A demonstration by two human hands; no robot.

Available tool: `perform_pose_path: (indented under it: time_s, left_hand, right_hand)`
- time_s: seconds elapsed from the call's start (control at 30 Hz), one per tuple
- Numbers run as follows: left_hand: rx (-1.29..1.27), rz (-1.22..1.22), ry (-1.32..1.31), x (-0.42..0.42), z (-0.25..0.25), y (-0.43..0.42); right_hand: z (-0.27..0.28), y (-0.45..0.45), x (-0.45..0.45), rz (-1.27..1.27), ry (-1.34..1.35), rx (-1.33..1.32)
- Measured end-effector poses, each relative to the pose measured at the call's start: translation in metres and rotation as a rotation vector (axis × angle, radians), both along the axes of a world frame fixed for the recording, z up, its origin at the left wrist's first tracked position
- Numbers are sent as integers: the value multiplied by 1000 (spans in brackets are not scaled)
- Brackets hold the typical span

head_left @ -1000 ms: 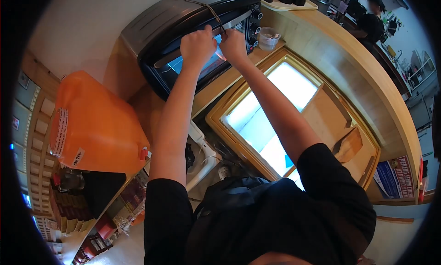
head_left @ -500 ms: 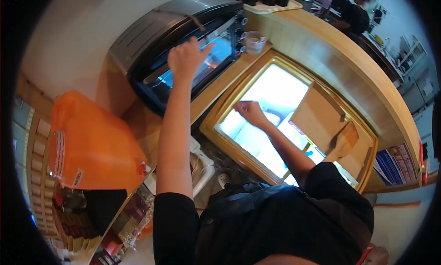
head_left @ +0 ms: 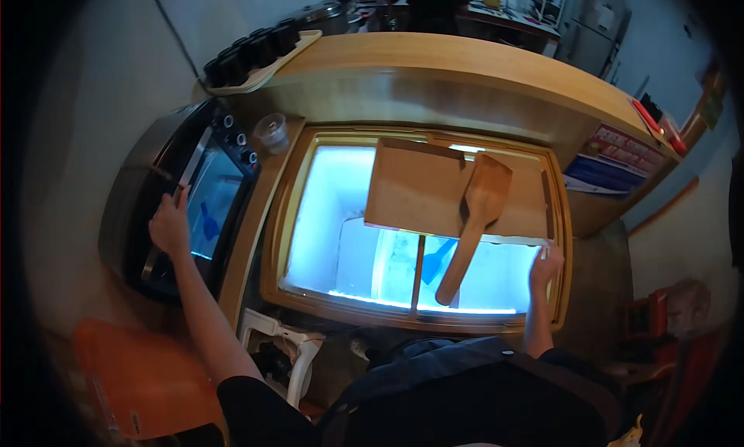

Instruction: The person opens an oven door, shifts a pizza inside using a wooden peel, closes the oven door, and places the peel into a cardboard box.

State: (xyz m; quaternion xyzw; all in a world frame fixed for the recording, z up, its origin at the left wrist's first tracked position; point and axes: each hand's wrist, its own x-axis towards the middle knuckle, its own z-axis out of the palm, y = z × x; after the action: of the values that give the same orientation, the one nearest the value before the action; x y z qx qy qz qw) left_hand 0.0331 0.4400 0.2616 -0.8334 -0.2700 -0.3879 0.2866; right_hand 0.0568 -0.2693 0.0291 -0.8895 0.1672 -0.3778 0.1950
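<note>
My left hand (head_left: pixel 169 224) is at the oven's door, its fingers closed around the dark door handle. The black toaster oven (head_left: pixel 128 207) stands on the left with its glass front facing right. My right hand (head_left: pixel 546 267) is at the right end of a lit glass-topped case (head_left: pixel 564 253), beside the near right corner of a flat brown cardboard piece (head_left: pixel 418 187); its fingers are curled, and what they hold, if anything, is too small to tell. Across the cardboard lies a wooden paddle (head_left: pixel 484 195), its handle pointing toward me over the glass.
A clear plastic cup (head_left: pixel 271 132) sits beside the oven. Black cups (head_left: pixel 252 53) stand on a tray at the back left. An orange container (head_left: pixel 147 377) is at the lower left, a white frame (head_left: pixel 298 358) below the case. A person (head_left: pixel 430 5) stands beyond the counter (head_left: pixel 465 56).
The view has swung right. My right hand has left the oven and moved to the case's right end. My left hand remains by the oven door.
</note>
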Motion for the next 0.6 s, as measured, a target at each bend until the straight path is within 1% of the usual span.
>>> perform_pose_path:
  time_s: [0.03, 0.1, 0.2, 0.27, 0.33, 0.37, 0.47, 0.6]
  left_hand:
    - [4, 12, 10, 0, 1, -1]
    - [8, 41, 31, 2, 2, -4]
    - [-16, 103, 56, 2, 5, -12]
    - [1, 87, 29, 3, 3, -11]
    - [18, 75, 11, 3, 3, -14]
    - [-50, 137, 62, 4, 3, -15]
    - [-19, 85, 24, 3, 0, -19]
    - [44, 177, -229, 8, -22, -25]
  right_hand:
    - [-3, -24, -17, -163, 95, 107]
    - [-9, -56, -50, -580, 372, 1]
    - [-67, -88, -83, -1017, 715, 97]
    - [-99, -98, -106, -948, 806, 233]
    - [-112, -90, -116, -891, 764, 370]
    - [-117, -86, -114, -882, 741, 350]
    - [-125, -89, -119, -840, 699, 275]
    - [-124, -88, -118, -766, 658, 167]
